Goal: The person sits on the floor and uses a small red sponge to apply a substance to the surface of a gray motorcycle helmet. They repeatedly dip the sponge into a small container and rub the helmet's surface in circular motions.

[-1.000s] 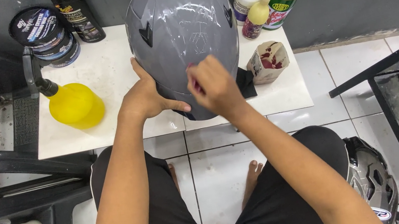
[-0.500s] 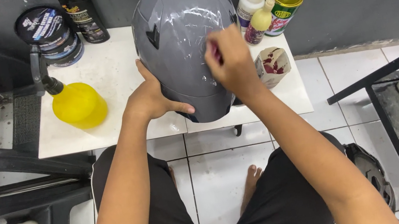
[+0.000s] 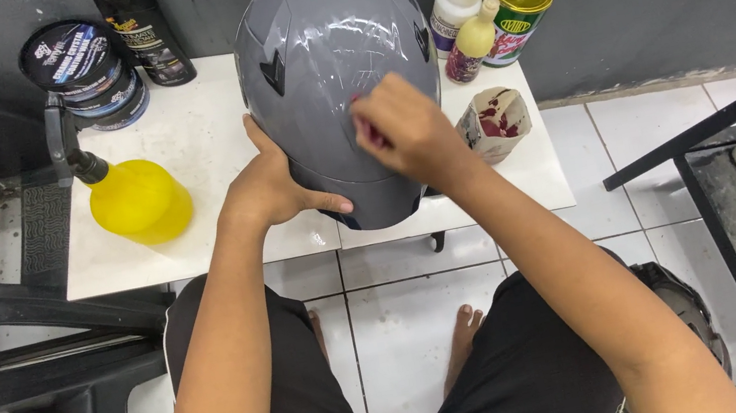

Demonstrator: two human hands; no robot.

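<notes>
we brace the helmet (image 3: 331,52) with our left hand (image 3: 269,186) spread open, right hand (image 3: 400,130) fingers pinched on something red, mid-rub; next wants steady strokes.

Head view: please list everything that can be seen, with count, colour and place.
helmet: 1, grey, table centre
spray bottle: 1, yellow, table left
round tubs: stack, black, back left
tall bottle: 1, black, back
small bottles: 2, white and yellowish, back right
tin: 1, gold lid, back right
cup: 1, red-stained, right
table: 1, white
left hand: steadies helmet
right hand: on helmet, holds something small and red
</notes>
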